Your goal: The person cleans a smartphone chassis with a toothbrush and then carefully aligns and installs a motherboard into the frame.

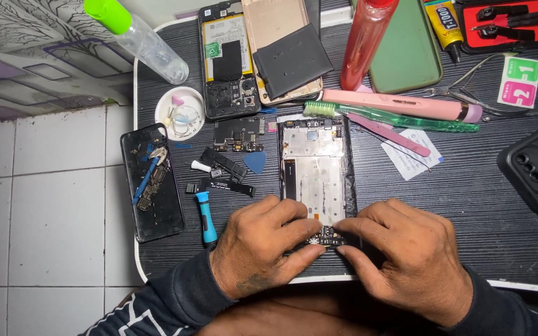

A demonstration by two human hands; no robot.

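Head view, and you're over the dark ribbed table [468, 205], its white edge running along the near side. Centre stage lies the opened phone frame [316, 171], flat on the table, long axis running straight away from you, top end pointing to the far side and bottom end tucked under your fingers. Your right hand [406, 258] comes in from the right, fingertips pressed down on the bottom edge; your left hand [263, 246] mirrors it, thumb and forefinger closed in a pinch on the small dark board [326, 236] at the frame's lower end. Both hands nearly touch over that spot. Left of the frame, a black back cover [157, 205] lies near the table edge with a blue-handled tool resting on it. A second opened phone [226, 62] sits at the far side. Beyond the frame, a green toothbrush [393, 117] lies crosswise. Just beside your left hand, the blue screwdriver [206, 214]. Smallest, a blue pick [256, 162].
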